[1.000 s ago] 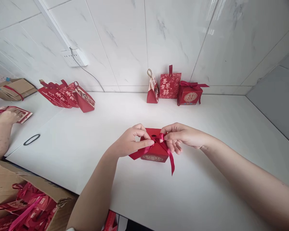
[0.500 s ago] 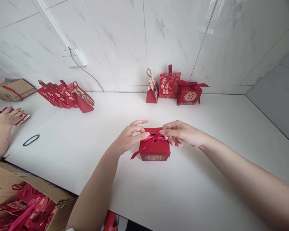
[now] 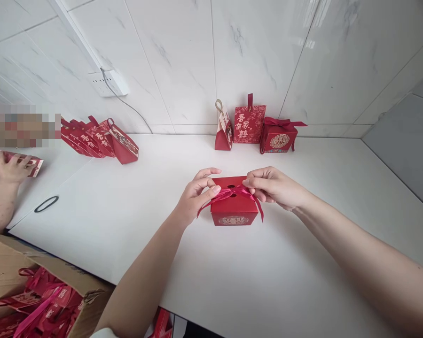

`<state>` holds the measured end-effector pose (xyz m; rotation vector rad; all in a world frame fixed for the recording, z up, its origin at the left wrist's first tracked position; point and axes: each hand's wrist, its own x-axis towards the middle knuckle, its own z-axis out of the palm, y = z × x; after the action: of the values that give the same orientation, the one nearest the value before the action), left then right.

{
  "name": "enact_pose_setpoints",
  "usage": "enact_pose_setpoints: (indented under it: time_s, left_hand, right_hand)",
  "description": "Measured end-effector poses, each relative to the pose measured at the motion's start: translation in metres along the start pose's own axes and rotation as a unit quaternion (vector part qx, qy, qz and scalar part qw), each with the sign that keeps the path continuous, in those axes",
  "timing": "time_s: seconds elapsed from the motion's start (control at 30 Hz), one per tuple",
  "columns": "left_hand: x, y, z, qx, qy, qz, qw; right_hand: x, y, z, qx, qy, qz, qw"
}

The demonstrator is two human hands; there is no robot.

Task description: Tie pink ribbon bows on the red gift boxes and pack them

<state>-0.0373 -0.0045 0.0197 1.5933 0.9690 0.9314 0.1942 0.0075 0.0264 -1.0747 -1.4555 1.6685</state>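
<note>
A small red gift box (image 3: 234, 212) with a gold emblem on its front stands on the white table (image 3: 254, 281). A red ribbon (image 3: 229, 193) is tied across its top, with ends trailing to both sides. My left hand (image 3: 197, 195) pinches the ribbon at the box's left edge. On the right side, my right hand (image 3: 273, 187) pinches the ribbon with closed fingers.
Three finished red boxes and bags (image 3: 254, 126) stand against the tiled wall. A row of flat red bags (image 3: 98, 140) leans at the back left. Another person's hand (image 3: 10, 166) holds a red item at far left. A cardboard carton of ribbons (image 3: 38, 295) sits at lower left. A black ring (image 3: 46, 203) lies on the table.
The box has moved a little farther from me and to the right with both hands. The ribbon ends, earlier hanging down the front, now lie drawn across the top.
</note>
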Motion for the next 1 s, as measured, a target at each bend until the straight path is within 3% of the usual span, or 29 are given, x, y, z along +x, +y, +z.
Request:
enact_pose_setpoints:
  time_s: [0.2,0.47,0.67,0.83,1.0]
  left_hand:
    - [0.007,-0.018,0.005,-0.010,0.039,0.028,0.999]
    - [0.007,-0.018,0.011,0.012,0.049,-0.004,0.999]
    - [0.007,-0.027,0.023,-0.088,0.067,-0.036,0.993]
    - [0.007,-0.022,0.019,-0.100,0.076,-0.035,0.991]
    - [0.004,-0.010,0.007,-0.065,0.014,-0.053,0.996]
  right_hand:
    - [0.004,0.004,-0.007,-0.013,0.021,0.007,1.000]
    - [0.011,0.014,-0.015,-0.017,0.015,0.008,1.000]
    - [0.008,0.019,-0.031,-0.056,-0.062,0.019,0.996]
    - [0.000,0.008,-0.034,-0.108,-0.143,0.015,0.984]
    - [-0.004,0.001,-0.026,-0.107,-0.189,0.034,0.976]
